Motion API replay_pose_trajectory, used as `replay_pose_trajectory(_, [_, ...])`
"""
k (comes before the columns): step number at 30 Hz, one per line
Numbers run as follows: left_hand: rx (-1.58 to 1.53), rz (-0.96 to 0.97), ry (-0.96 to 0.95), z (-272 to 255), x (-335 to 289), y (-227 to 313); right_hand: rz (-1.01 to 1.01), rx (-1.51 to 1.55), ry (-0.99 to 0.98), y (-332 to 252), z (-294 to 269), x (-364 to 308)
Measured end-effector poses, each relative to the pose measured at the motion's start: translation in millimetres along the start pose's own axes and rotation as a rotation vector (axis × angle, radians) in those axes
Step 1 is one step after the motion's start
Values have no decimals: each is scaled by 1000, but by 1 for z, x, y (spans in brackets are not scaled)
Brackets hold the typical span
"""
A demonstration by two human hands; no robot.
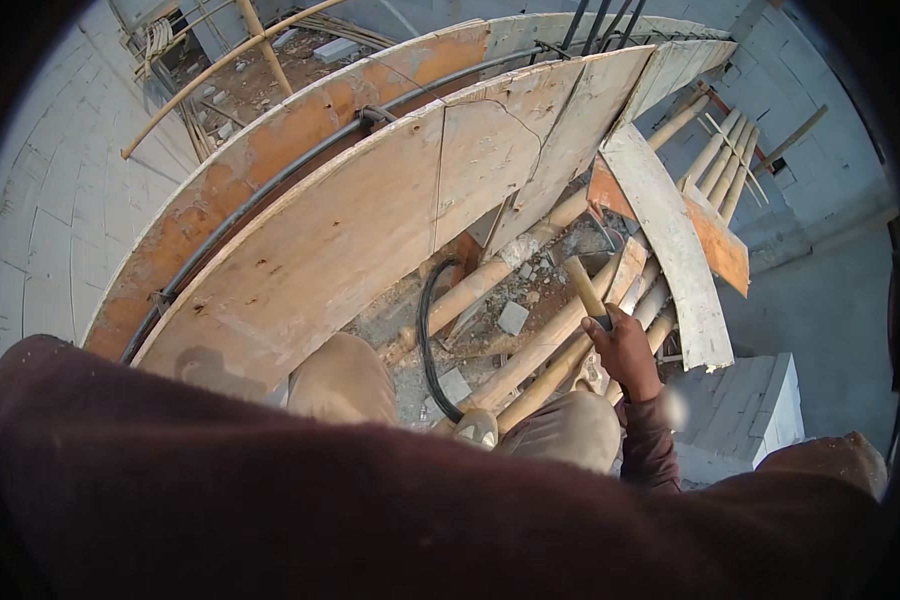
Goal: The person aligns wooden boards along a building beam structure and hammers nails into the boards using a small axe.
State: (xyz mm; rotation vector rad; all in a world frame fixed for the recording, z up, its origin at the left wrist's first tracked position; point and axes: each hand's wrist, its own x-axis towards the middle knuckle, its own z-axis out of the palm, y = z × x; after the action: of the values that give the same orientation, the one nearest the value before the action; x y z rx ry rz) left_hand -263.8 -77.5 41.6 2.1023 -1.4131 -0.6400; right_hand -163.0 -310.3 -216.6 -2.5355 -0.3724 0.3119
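Block walls (pixel 45 230) rise on both sides of a rubble-strewn work area, and a curved run of wooden panels (pixel 350 220) sweeps across from the lower left to the upper right. Behind it stands a second, orange-faced panel (pixel 210 215), with a dark pipe (pixel 260 185) bent along the gap between the two and several dark rods (pixel 600 30) sticking up at the far end. Round poles (pixel 545 365) lie side by side beneath the person, beside a loop of black cable (pixel 427 335) and broken grey chunks (pixel 513 318). A pale curved board (pixel 670 230) crosses over an orange board (pixel 718 240) just right of the working hand, hemming it in on that side; pale blocks (pixel 740 405) stand farther right. The right hand (pixel 625 352) is closed around the lower end of a tool with a tan shaft (pixel 585 285), which slants up and leftward from the fist, above the poles. The left hand is out of sight, so its grip cannot be told.
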Motion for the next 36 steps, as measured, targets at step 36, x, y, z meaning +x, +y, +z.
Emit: replay_pose_trajectory(36, [-1471, -2089, 978, 659, -362, 113, -129, -443, -1151, -42, 158, 110])
